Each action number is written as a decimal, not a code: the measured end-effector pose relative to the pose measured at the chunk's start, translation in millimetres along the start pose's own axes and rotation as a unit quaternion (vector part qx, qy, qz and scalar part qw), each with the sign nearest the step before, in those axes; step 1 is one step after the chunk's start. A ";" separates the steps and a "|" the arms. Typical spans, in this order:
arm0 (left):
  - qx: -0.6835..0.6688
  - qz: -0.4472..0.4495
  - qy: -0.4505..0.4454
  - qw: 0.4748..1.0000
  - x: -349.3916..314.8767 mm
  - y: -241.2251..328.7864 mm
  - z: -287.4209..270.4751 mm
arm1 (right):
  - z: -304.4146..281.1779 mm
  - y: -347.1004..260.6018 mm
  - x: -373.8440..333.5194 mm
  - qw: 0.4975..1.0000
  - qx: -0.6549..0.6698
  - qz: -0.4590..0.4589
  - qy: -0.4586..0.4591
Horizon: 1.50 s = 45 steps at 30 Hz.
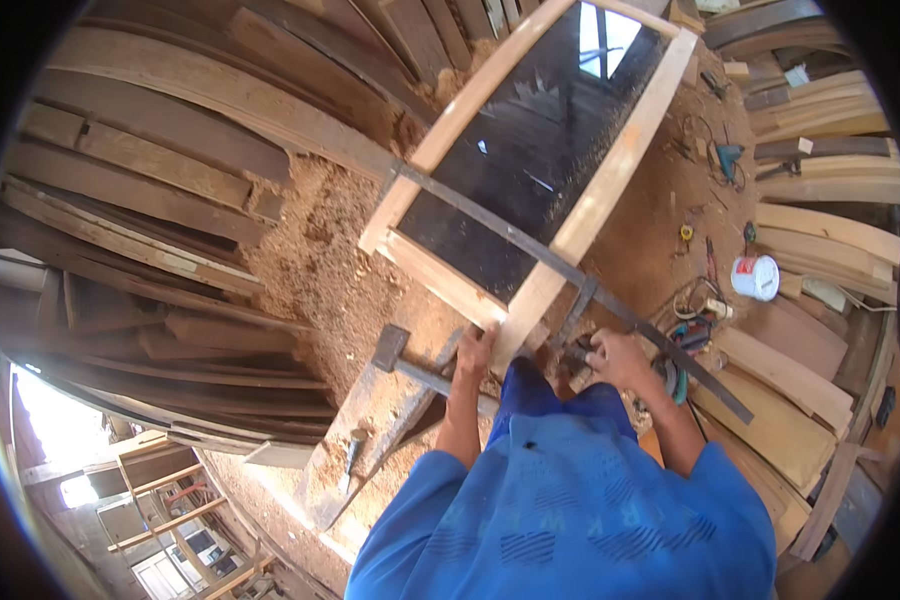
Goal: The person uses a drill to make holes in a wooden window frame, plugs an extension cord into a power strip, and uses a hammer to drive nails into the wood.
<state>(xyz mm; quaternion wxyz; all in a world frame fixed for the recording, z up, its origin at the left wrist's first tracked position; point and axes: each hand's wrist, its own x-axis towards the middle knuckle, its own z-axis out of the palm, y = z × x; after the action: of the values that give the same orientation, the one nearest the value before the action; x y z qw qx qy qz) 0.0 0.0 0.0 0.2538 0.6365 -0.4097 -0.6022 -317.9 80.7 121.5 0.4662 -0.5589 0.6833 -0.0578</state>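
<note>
A pale wooden frame (610,190) with a dark, glossy panel inside lies ahead of me, slanting toward the upper right. A long metal bar clamp (490,225) crosses its near part, one end at the left rail and the bar running past the right rail. At the frame's nearest corner, my left hand (475,352) has its fingers closed round the wood. My right hand (620,360) is just right of that corner, below the clamp's jaw (577,308), fingers curled by a dark part; what they hold is hidden.
Left of me, a plank holds a tool with a dark block head (390,348) and a chisel-like tool (352,458). Stacked boards (150,165) line the left. On the right are a teal power drill (728,162), a white bucket (755,278), cords and more boards. Sawdust covers the ground.
</note>
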 end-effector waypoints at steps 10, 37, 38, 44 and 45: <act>-0.133 -0.039 -0.087 0.986 -2.9 8.4 -19.5 | -13.7 -20.7 -21.9 0.992 -0.007 0.026 0.122; 0.422 -0.104 0.082 0.897 -2.6 59.5 -12.5 | 208.5 -158.0 62.5 0.932 -0.152 -0.231 -0.236; 0.417 -0.112 0.056 0.900 0.1 62.7 -11.1 | 202.2 -154.4 54.9 0.935 -0.150 -0.222 -0.232; 0.354 -0.024 -0.115 0.928 22.1 60.3 -37.5 | 222.2 -129.9 52.7 0.883 0.237 -0.067 -0.400; 0.361 -0.021 -0.124 0.924 28.5 53.8 -38.7 | 222.8 -140.6 61.9 0.884 0.246 -0.065 -0.392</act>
<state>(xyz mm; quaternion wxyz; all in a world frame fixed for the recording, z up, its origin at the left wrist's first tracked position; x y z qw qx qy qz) 24.3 -59.0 33.6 -0.0582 0.6137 -0.6141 -0.4928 -58.0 76.7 45.9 0.8139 -0.4465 0.3706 -0.0302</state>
